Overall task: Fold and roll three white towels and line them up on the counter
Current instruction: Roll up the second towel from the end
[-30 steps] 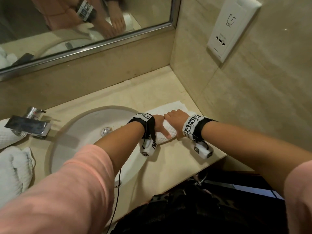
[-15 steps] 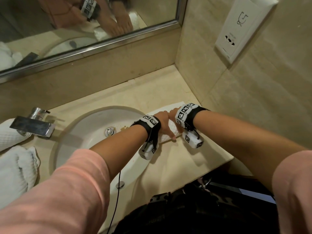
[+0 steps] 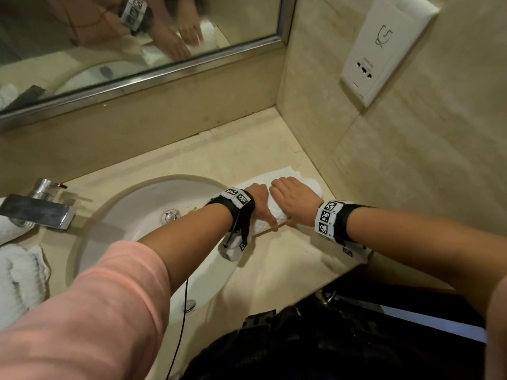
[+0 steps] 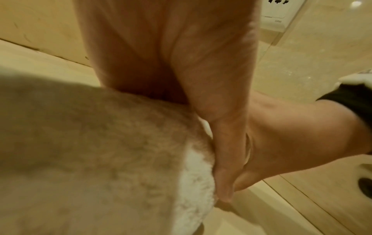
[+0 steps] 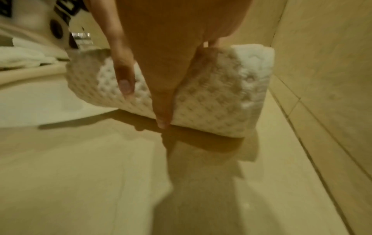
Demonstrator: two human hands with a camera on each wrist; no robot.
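A white waffle-textured towel [image 3: 275, 213] lies on the beige counter [image 3: 274, 270] right of the sink, partly rolled, with a short flat part [image 3: 277, 175] still spread toward the back corner. My left hand [image 3: 260, 201] and right hand [image 3: 295, 200] sit side by side on top of the roll, fingers curled over it. In the right wrist view the roll [image 5: 211, 98] is held with both thumbs on its near side. The left wrist view shows the towel [image 4: 100, 151] close up and blurred. Two more white towels [image 3: 19, 278] lie loose at the far left.
A round white sink [image 3: 142, 215] with a chrome faucet [image 3: 38, 208] fills the counter's middle. The tiled side wall [image 3: 411, 174] with a socket panel [image 3: 384, 48] stands right beside the roll. A mirror [image 3: 137, 37] runs along the back wall. The counter's front edge is close.
Both hands have kept rolling the towel away toward the back corner. The roll is thicker and the flat part shorter. The right hand has shifted slightly to the right along the roll.
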